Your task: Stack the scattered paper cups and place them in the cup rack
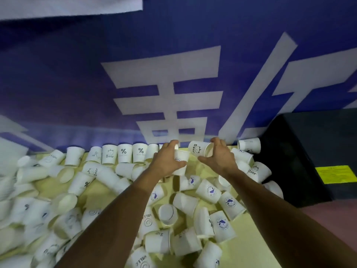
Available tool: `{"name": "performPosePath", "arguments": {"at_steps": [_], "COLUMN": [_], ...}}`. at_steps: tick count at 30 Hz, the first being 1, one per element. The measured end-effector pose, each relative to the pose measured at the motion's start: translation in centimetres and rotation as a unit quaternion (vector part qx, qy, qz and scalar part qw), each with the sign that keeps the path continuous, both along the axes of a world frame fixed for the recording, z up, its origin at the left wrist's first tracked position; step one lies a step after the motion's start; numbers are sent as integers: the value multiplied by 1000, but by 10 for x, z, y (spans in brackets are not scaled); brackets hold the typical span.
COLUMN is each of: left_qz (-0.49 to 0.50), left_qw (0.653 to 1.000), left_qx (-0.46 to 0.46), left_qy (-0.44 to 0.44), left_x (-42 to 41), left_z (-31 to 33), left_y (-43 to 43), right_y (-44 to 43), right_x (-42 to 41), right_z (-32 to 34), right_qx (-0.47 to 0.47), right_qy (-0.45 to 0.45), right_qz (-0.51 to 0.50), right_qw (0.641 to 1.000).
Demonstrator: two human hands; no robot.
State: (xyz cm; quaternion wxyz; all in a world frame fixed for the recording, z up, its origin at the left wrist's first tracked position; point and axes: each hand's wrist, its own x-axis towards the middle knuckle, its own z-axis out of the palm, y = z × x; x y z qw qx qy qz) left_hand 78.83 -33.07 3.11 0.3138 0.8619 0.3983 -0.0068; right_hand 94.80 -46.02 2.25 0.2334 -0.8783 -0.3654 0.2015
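A yellow table [249, 235] strewn with scattered paper cups [185, 204] meets a blue banner [77, 74] with white lettering. The left hand [166, 161] curls round an upright cup [181, 165]; just right of it, the right hand [220, 157] grips a tilted "Bear" cup [198, 148] at its open end, the two cups near but apart

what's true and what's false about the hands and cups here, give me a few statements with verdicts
1. The left hand grips a cup. True.
2. The right hand is empty. False: it holds a Bear cup tipped sideways.
3. The two held cups are nested. False: they are apart.
4. Many scattered cups lie on the yellow table. True.
5. The black box has a red label. False: its label is yellow.
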Motion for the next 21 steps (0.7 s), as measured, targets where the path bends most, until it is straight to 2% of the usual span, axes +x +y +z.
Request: {"name": "performPosePath", "arguments": {"at_steps": [5,13,21], "left_qz": [67,165,185], "left_qw": [998,986,981], "left_qx": [1,21,-7], "left_qy": [-21,-22,-54], "left_x": [-96,-280,-444], "left_z": [25,44,28], "left_y": [10,64,146], "right_y": [27,108,184], "right_x": [-79,-237,-394], "right_z": [20,48,41], "right_qx": [28,38,-9], "right_qy": [35,17,-51], "right_qz": [56,180,246], "right_qw": [997,983,968]}}
